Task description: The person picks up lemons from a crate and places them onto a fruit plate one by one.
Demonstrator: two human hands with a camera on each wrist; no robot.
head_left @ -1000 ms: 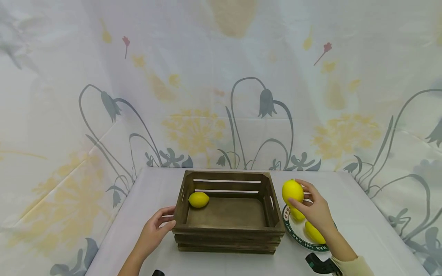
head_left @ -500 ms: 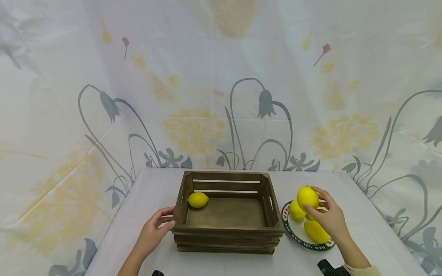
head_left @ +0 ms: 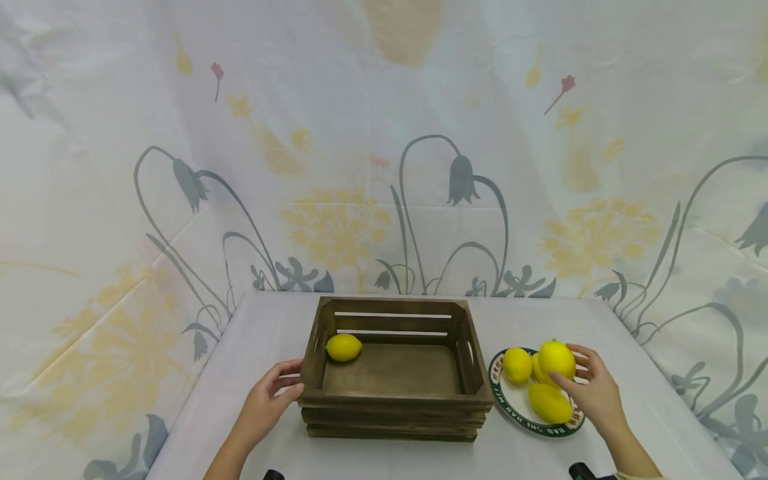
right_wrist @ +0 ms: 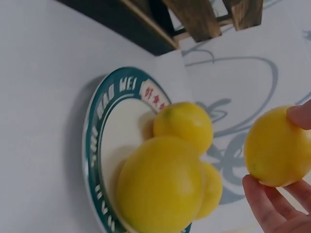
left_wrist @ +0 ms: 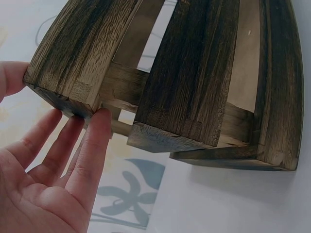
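A yellow lemon [right_wrist: 277, 145] is held between the thumb and fingers of my right hand [head_left: 600, 387], above the right side of a plate. Three more lemons lie on that white plate [head_left: 510, 407] with a green lettered rim: one at the back left [head_left: 517, 365], one at the front [head_left: 550, 404], and one partly hidden behind the held lemon. My left hand [head_left: 270, 403] grips the left front corner of a brown slatted wooden crate [head_left: 396, 403]. In the left wrist view, its thumb and fingers [left_wrist: 92, 165] touch the top slat. One lemon [head_left: 344, 347] lies inside the crate at the left.
The white table [head_left: 384, 460] carries the crate in the middle, with the plate close to its right side. A flower-printed cloth [head_left: 360, 167] hangs behind the table and along both sides.
My right hand has moved right and lower with the lemon, from beside the crate's back right to over the plate. My left hand and the crate have stayed still.
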